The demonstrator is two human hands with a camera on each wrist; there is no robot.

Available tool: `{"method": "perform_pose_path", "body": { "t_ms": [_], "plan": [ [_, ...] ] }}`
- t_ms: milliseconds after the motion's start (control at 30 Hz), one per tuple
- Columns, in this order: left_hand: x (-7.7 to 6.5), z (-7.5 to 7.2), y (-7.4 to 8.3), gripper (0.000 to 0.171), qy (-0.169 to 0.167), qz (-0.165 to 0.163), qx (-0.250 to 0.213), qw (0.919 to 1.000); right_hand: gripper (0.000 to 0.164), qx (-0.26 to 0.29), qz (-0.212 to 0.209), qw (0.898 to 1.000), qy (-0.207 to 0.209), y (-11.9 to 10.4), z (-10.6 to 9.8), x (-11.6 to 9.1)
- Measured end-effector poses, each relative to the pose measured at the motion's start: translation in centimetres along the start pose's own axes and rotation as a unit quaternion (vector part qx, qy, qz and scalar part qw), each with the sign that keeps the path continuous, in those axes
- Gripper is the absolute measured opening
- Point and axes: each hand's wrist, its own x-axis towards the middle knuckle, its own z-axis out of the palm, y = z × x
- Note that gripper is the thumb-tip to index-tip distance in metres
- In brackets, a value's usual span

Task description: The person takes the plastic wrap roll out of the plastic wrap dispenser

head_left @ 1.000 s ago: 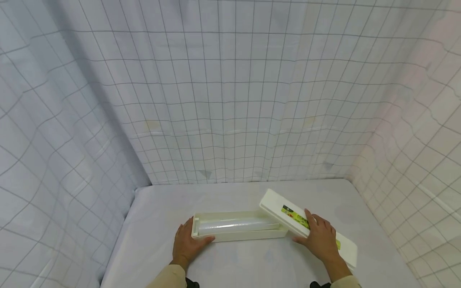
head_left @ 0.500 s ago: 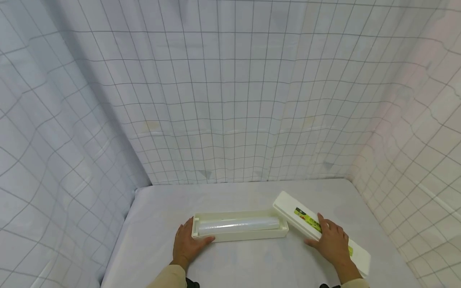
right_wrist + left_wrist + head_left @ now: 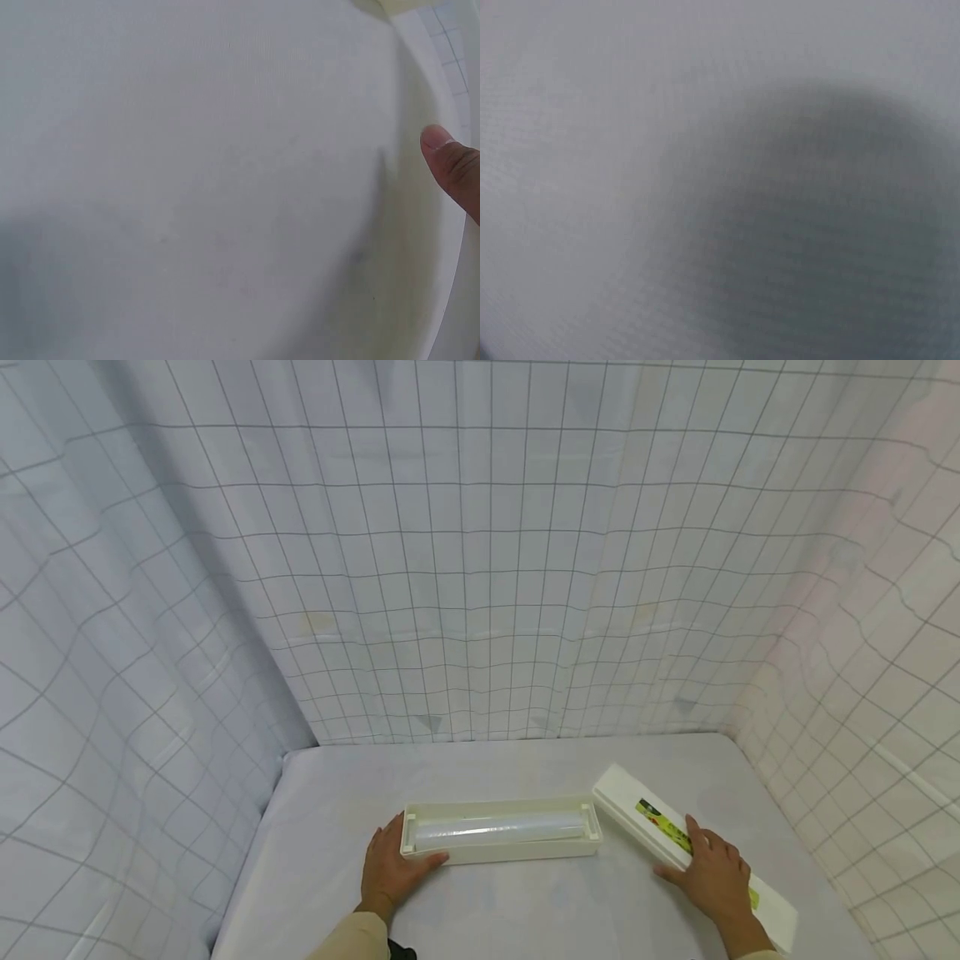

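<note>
The long off-white plastic box (image 3: pixel 525 851) lay at six o'clock, its translucent roll (image 3: pixel 498 829) visible only from the head view. The left hand (image 3: pixel 392 867) gripped the box's nine-o'clock end; toward four, the right hand (image 3: pixel 716 878) gripped a long white lid (image 3: pixel 660 827). The blurred left-wrist view was perhaps cloth. Grid-patterned curtains (image 3: pixel 480 568) backed the white-covered table (image 3: pixel 525 910).

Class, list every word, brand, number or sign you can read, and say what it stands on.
Readable text: none.
Lid: its yellow-green label carries marks too small and blurred to read; the right hand covers part of the lid.
Box and clear roll: no text visible.
</note>
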Motion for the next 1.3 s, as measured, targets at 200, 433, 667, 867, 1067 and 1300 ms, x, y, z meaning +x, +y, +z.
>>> {"method": "perform_pose_path", "body": {
  "t_ms": [200, 433, 667, 867, 1067, 1300],
  "plan": [
    [-0.1, -0.1, 0.1, 0.11, -0.005, -0.002, -0.006, 1.0, 0.128, -0.003, 0.025, 1.0, -0.012, 1.7, -0.2, -0.4],
    [-0.1, 0.1, -0.2, 0.11, -0.002, 0.002, -0.001, 1.0, 0.132, 0.002, 0.061, 0.998, -0.026, 3.7, -0.6, -0.9],
    [0.0, 0.0, -0.1, 0.108, 0.006, 0.011, -0.003, 0.9999, 0.134, -0.001, 0.095, 0.995, -0.025, 5.6, -0.8, -1.5],
    [-0.1, 0.0, 0.0, 0.108, 0.011, 0.012, 0.001, 0.9999, 0.134, 0.005, 0.139, 0.99, -0.032, 7.1, -0.8, -2.1],
    [-0.1, 0.2, 0.3, 0.108, 0.008, 0.01, -0.002, 0.9999, 0.126, -0.008, 0.192, 0.981, -0.005, 8.1, -0.9, -2.8],
    [-0.1, 0.3, -0.1, 0.107, 0.032, 0.024, -0.001, 0.9992, 0.123, -0.011, 0.217, 0.976, -0.005, 9.0, -0.9, -3.2]
  ]
}}
